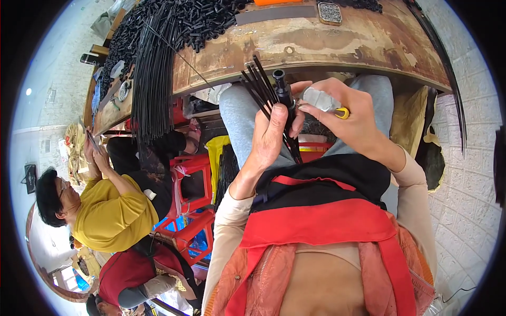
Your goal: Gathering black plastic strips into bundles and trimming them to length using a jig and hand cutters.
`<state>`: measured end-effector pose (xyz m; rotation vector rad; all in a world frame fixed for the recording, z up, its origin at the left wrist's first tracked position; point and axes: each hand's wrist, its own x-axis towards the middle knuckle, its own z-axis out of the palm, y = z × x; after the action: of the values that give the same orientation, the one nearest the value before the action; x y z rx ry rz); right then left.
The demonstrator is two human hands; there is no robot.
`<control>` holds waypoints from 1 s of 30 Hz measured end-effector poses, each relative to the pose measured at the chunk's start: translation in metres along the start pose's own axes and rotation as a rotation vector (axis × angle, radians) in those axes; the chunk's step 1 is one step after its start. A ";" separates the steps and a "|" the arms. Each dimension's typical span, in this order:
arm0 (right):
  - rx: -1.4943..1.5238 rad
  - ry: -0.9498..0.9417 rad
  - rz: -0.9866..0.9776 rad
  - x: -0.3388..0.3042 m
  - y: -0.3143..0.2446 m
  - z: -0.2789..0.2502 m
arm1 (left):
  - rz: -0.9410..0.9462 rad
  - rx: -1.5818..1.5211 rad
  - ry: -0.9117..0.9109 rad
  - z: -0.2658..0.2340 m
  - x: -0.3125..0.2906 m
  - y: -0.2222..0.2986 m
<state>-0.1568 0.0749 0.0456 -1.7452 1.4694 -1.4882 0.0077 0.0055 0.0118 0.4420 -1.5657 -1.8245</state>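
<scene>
Over my lap, my left hand point(266, 137) is closed round a black tubular part point(282, 88) standing upright. A bundle of thin black rods point(255, 80) runs through the same hand, fanning out toward the table edge and showing again below the palm. Close against the tube's right side, my right hand point(354, 108) pinches a small tool with a yellow end point(342, 112). A grey-white wrapping point(318, 99) covers part of the tool or of the fingers; I cannot tell which. The tool's tip is hidden by the fingers.
The worn wooden table point(321, 45) carries a heap of black tubular parts point(195, 18), long black rods point(153, 84) hanging over its edge, and a tin of small metal pieces point(330, 13). Red stools point(192, 179) stand at left. A person in yellow point(113, 216) sits near another in dark red.
</scene>
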 end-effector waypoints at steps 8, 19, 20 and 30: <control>0.083 -0.039 0.054 0.000 0.004 0.003 | 0.028 -0.025 -0.012 -0.002 -0.002 -0.003; 0.002 -0.067 0.056 0.004 0.001 0.000 | 0.024 -0.070 -0.007 -0.005 -0.004 -0.006; 0.011 -0.084 0.087 0.005 0.001 0.000 | 0.025 -0.069 -0.007 -0.005 -0.004 -0.007; 0.020 -0.052 -0.045 0.009 0.005 0.001 | 0.034 -0.023 0.030 0.000 -0.003 -0.003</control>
<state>-0.1591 0.0649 0.0456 -1.8029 1.3937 -1.4639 0.0087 0.0074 0.0087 0.4273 -1.5216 -1.8006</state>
